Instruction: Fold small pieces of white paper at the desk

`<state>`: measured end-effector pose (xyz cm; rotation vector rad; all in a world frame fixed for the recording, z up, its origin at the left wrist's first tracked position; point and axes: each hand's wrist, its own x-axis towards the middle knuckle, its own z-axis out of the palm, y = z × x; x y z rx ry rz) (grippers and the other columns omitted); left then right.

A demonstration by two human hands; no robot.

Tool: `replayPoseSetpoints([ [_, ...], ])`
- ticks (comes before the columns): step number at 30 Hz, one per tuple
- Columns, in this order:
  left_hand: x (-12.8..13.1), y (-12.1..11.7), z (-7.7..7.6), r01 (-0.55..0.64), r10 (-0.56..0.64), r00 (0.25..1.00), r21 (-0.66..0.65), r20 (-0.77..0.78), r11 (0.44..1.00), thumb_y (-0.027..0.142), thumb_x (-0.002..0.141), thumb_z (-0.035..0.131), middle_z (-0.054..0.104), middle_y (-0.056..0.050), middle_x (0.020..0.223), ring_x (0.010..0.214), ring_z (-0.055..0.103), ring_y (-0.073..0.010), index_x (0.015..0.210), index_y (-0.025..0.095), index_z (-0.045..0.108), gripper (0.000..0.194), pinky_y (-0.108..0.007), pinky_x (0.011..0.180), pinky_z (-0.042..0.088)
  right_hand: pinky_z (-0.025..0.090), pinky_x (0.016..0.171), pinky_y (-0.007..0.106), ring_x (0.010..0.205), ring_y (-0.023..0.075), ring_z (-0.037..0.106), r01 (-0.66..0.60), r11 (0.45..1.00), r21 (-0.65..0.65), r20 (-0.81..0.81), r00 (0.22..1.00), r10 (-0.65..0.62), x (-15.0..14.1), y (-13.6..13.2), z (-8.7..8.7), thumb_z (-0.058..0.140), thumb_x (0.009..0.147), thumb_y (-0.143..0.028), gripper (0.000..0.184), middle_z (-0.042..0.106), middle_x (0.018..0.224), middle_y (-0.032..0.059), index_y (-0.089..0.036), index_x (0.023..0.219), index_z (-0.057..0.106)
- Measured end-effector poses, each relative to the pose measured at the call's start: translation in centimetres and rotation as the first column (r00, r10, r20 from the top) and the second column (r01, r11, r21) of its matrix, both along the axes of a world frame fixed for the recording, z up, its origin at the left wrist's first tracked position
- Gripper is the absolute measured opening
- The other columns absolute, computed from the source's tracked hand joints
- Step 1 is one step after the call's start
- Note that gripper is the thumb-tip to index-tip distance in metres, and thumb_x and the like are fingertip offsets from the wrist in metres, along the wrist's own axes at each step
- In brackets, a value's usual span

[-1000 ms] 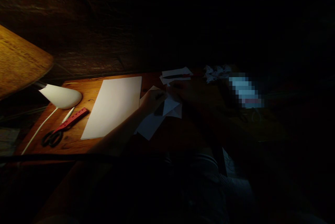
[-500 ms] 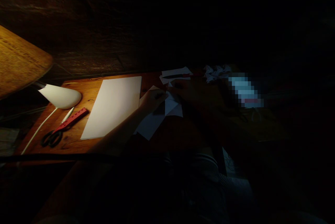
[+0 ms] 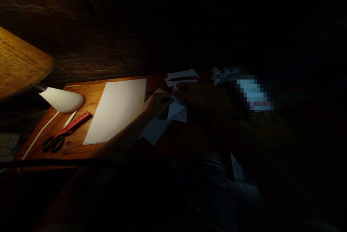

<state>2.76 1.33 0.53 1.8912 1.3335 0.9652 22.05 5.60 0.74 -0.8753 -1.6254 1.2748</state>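
A folded piece of white paper (image 3: 176, 111) is held up between my two hands near the middle of the table. My left hand (image 3: 159, 102) grips its left side with the fingers bent. On the far right side my right hand (image 3: 189, 91) pinches its upper part; deep shadow hides most of these fingers. Beneath the left hand and forearm lies another sheet of paper (image 3: 155, 130), partly covered. To the left rests a stack of large white sheets (image 3: 118, 111), which my left forearm crosses at its lower corner.
A lamp with a white base (image 3: 65, 100) stands left. Near it lie scissors (image 3: 54, 143) with black handles and a red perforated cover. Paper pieces (image 3: 181, 74) with a dark slim tool, and crumpled or folded papers (image 3: 223, 76), lie at the back. A blurred bright screen-like patch (image 3: 255, 93) glows right.
The folded paper has turned and tipped slightly to the left, showing a different triangular face. Both hands have stayed nearly in place, still holding it.
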Motion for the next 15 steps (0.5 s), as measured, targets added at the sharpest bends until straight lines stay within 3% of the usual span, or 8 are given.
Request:
replayPoseSetpoints([
  [9, 0.3, -0.4, 0.6, 0.012, -0.012, 1.0, -0.023, 0.018, 1.0, 0.042, 0.084, 0.064, 0.056, 0.001, 0.062, 0.062, 0.05, -0.0142, 0.066, 0.02, 0.067, 0.029, -0.027, 0.059, 0.036, 0.04, 0.063, 0.026, 0.07, 0.014, 0.052, -0.038, 0.995, -0.092, -0.036, 0.999, 0.035, -0.1, 0.0, -0.2, 0.079, 0.073, -0.044, 0.029, 0.061, 0.075, -0.0011, -0.02, 0.077, 0.063],
  [15, 0.4, -0.5, 1.0, 0.069, -0.069, 0.997, -0.028, 0.032, 0.997, 0.042, 0.083, 0.063, 0.039, 0.003, 0.056, 0.056, 0.037, -0.0118, 0.055, 0.021, 0.047, 0.039, -0.028, 0.055, 0.029, 0.034, 0.055, 0.026, 0.061, 0.0129, 0.046, -0.047, 0.99, -0.135, -0.037, 0.998, 0.043, 0.1, -0.3, 0.4, 0.074, 0.08, -0.048, 0.03, 0.054, 0.067, -0.0024, -0.021, 0.076, 0.061],
])
